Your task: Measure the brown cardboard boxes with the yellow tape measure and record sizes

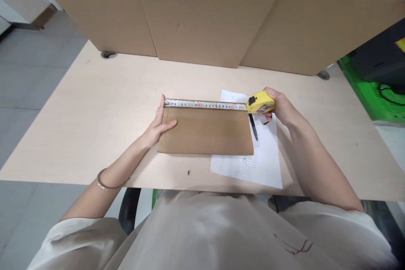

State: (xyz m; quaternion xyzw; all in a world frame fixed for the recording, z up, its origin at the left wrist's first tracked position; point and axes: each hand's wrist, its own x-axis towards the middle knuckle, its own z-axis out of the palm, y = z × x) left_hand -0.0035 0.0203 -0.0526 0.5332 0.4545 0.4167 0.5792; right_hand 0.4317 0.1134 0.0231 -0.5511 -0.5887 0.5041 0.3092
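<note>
A flat brown cardboard box (209, 133) lies on the table in front of me. My left hand (158, 124) grips its left end, thumb on the top face and a fingertip against the metal end of the tape. Along the box's far edge runs the extended blade of a yellow tape measure (261, 102), its numbers facing up. My right hand (280, 105) is closed around the tape measure's case, just past the box's right end. Beneath the case and beside the box, a black pen (253, 127) rests on a printed paper sheet (265, 164), which the box partly covers.
Large cardboard boxes (205, 17) stand in a wall along the back of the light wooden table (110, 114). At the right is a green surface (373, 97) with a dark device and a cable. Cable holes (108, 55) sit near the table's back corners.
</note>
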